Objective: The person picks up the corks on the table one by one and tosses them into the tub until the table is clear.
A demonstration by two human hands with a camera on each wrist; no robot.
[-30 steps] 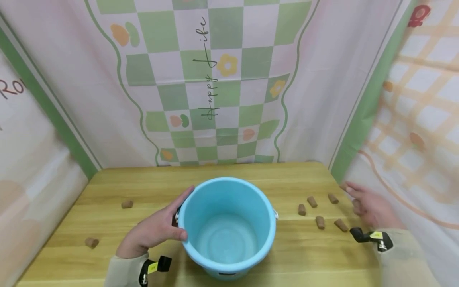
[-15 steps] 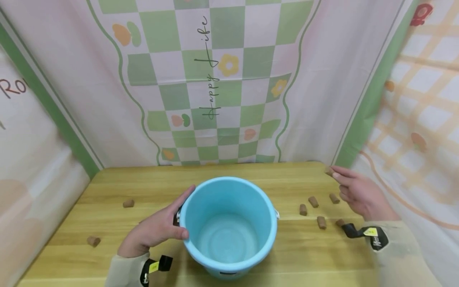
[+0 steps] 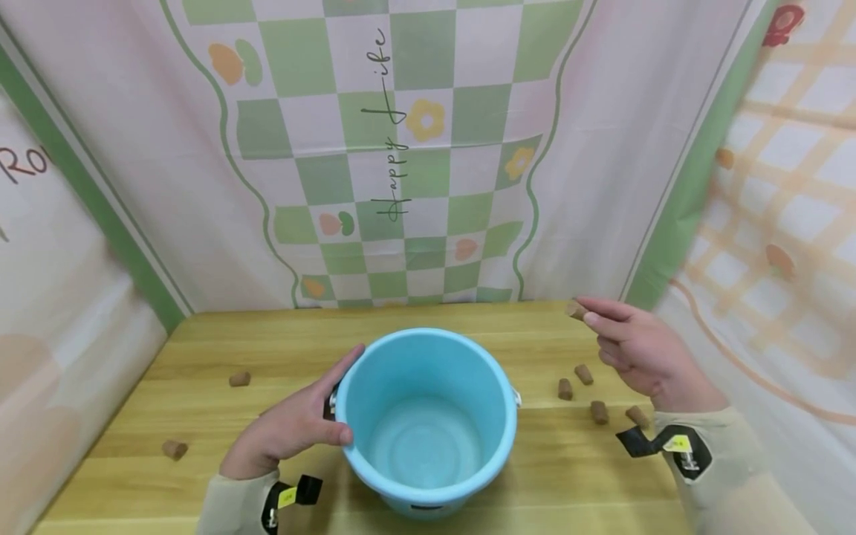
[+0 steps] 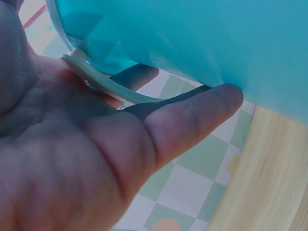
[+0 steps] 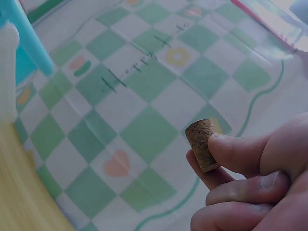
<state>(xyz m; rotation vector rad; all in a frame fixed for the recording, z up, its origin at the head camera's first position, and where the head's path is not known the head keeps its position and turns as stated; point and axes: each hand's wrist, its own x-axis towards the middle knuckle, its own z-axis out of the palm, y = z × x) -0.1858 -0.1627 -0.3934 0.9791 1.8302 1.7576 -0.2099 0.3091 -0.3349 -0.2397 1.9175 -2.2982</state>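
A light blue bucket (image 3: 425,416) stands upright with nothing inside. My left hand (image 3: 294,427) rests against its left side, thumb at the rim. In the left wrist view, extended fingers (image 4: 192,115) press the bucket's outer wall (image 4: 202,38), beside its pale handle (image 4: 103,85). My right hand (image 3: 645,357) is raised over the table's far right part, pinching a brown cork (image 5: 201,144) between thumb and forefinger. Its other fingers are curled under. Below and left of this hand lie several more corks (image 3: 599,412).
Two corks lie on the left of the wooden table (image 3: 200,357), one farther back (image 3: 239,379) and one nearer (image 3: 174,449). A printed checkered curtain (image 3: 428,178) hangs behind the table, with further cloth at both sides. Black camera mounts sit on both wrists.
My right hand has moved left and a little away from me, from the table's right edge, carrying the cork. It now covers one table cork. The left hand and bucket stay put.
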